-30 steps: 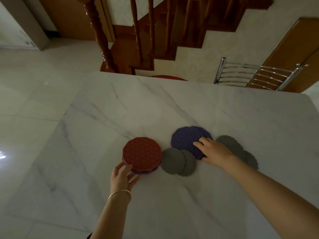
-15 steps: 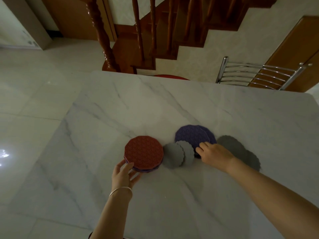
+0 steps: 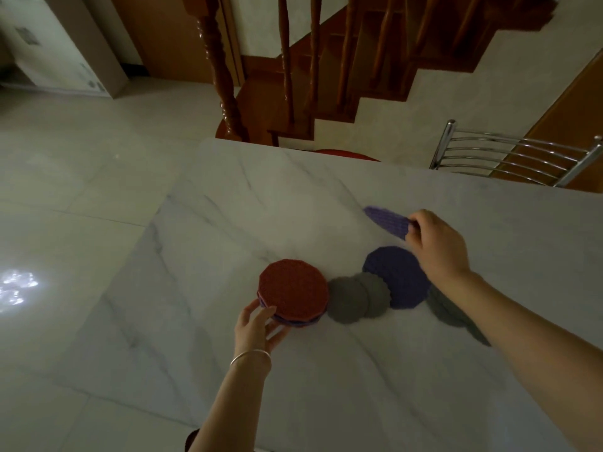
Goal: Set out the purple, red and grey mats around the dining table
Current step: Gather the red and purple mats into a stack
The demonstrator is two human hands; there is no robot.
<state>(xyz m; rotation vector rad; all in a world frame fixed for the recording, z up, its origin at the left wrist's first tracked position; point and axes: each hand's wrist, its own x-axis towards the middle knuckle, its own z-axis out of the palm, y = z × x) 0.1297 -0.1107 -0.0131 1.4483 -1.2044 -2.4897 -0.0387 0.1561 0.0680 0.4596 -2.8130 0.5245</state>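
A small stack with a red mat (image 3: 292, 287) on top and purple mats under it sits on the white marble table (image 3: 261, 197). My left hand (image 3: 259, 327) touches the stack's near edge, fingers spread. To its right lie two overlapping grey mats (image 3: 354, 298), then a purple mat (image 3: 396, 277) flat on the table. More grey mats (image 3: 448, 308) lie partly hidden under my right forearm. My right hand (image 3: 439, 247) pinches a second purple mat (image 3: 386, 220), lifted and tilted above the table.
A chrome chair back (image 3: 512, 158) stands at the table's far right edge. A red seat (image 3: 347, 154) peeks over the far edge. A wooden staircase with turned balusters (image 3: 222, 76) rises behind. Shiny floor tiles lie to the left.
My right hand closed on the top purple mat and lifted it up and away from the pile. The left hand stayed at the red stack.
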